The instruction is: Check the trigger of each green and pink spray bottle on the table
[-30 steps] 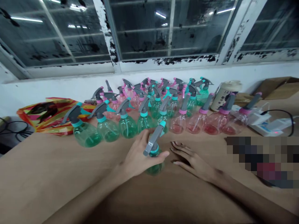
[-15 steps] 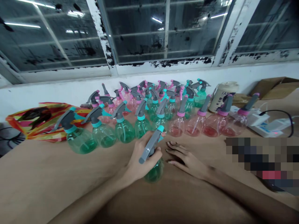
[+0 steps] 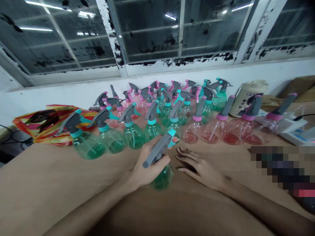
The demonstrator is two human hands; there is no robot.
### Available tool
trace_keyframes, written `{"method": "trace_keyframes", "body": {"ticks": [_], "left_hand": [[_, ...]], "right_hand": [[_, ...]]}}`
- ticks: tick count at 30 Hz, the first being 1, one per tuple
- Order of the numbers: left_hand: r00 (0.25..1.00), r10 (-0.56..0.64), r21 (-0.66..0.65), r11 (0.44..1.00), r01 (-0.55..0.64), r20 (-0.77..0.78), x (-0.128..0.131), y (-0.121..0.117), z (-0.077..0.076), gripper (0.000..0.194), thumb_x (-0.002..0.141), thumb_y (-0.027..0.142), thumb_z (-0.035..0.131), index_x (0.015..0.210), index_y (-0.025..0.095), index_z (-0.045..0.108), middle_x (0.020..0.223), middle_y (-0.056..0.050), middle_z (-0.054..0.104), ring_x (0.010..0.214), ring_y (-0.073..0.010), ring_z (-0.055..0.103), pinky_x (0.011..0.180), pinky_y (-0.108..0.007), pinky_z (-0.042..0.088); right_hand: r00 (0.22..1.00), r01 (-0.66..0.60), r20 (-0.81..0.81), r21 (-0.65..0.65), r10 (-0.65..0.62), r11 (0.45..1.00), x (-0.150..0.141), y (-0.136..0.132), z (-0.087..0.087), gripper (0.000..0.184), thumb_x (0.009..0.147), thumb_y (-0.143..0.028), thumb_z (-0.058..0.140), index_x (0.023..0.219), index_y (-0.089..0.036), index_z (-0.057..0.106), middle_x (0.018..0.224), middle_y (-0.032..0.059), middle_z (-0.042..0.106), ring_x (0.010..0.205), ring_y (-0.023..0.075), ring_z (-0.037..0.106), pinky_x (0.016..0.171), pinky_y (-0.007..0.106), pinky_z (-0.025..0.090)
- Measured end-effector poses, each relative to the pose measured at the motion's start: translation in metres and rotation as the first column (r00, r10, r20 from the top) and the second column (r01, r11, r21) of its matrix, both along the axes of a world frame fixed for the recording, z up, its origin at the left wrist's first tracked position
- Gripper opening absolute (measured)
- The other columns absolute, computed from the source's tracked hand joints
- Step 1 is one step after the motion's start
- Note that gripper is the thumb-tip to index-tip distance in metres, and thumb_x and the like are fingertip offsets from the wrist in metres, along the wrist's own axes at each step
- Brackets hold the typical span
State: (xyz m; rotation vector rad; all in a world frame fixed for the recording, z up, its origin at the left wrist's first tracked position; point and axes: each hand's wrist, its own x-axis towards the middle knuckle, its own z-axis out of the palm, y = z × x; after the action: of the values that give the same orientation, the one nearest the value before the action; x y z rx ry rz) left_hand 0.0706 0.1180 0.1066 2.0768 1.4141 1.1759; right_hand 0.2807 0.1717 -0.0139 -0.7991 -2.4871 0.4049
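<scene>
My left hand (image 3: 150, 164) is wrapped round a green spray bottle (image 3: 161, 178) with a grey and turquoise trigger head, near the front middle of the table. The bottle's neck is hidden by my fingers. To its right, my right hand (image 3: 197, 167) lies with its fingers stretched out on the wooden table (image 3: 98, 186), holding nothing. Just beyond both hands stands a front row of spray bottles: green ones, such as this green spray bottle (image 3: 133, 136) on the left, and pink ones, such as this pink spray bottle (image 3: 190, 134) on the right.
More green and pink spray bottles (image 3: 167, 113) crowd behind the front row against the wall. A colourful plastic bag (image 3: 59, 134) lies at left. A white canister (image 3: 248, 98), a cardboard box (image 3: 304, 87) and white power strips (image 3: 297, 131) are at right, with a blurred-out area nearer.
The view has shifted slightly, so the bottles and canister at the right sit farther right. My left hand keeps its hold on the green spray bottle; my right hand stays flat.
</scene>
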Motion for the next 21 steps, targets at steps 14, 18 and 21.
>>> {"method": "trace_keyframes", "body": {"ticks": [14,18,21], "left_hand": [[0.988,-0.116,-0.059,0.991,0.123,0.106,-0.0032,0.0040,-0.0035,0.036,0.071,0.015,0.047,0.100,0.027,0.063,0.081,0.000,0.065,0.070,-0.0175,0.060,0.069,-0.033,0.053],[0.989,-0.103,-0.043,0.993,0.108,0.105,-0.0035,0.0028,-0.0038,0.033,0.071,0.015,0.048,0.098,0.028,0.063,0.082,0.000,0.064,0.070,-0.0159,0.060,0.068,-0.031,0.053],[0.993,-0.068,-0.070,0.995,0.075,0.095,-0.0043,0.0031,-0.0053,0.023,0.074,0.018,0.049,0.092,0.026,0.062,0.069,0.001,0.061,0.060,-0.0147,0.057,0.058,-0.029,0.052]], "right_hand": [[1.000,-0.002,0.021,-0.022,0.003,1.000,0.0021,0.0003,0.0000,0.044,0.091,-0.043,0.047,0.132,-0.026,0.049,0.140,0.0046,0.048,0.133,0.0230,0.036,0.109,0.048,0.033],[0.999,-0.006,0.038,-0.032,0.008,0.999,0.0031,0.0001,0.0001,0.046,0.091,-0.043,0.046,0.134,-0.026,0.047,0.142,0.0040,0.045,0.134,0.0226,0.034,0.110,0.047,0.032],[1.000,-0.010,0.026,-0.029,0.011,1.000,0.0037,0.0001,-0.0013,0.046,0.091,-0.043,0.047,0.134,-0.028,0.046,0.142,0.0027,0.045,0.134,0.0227,0.034,0.110,0.048,0.032]]}}
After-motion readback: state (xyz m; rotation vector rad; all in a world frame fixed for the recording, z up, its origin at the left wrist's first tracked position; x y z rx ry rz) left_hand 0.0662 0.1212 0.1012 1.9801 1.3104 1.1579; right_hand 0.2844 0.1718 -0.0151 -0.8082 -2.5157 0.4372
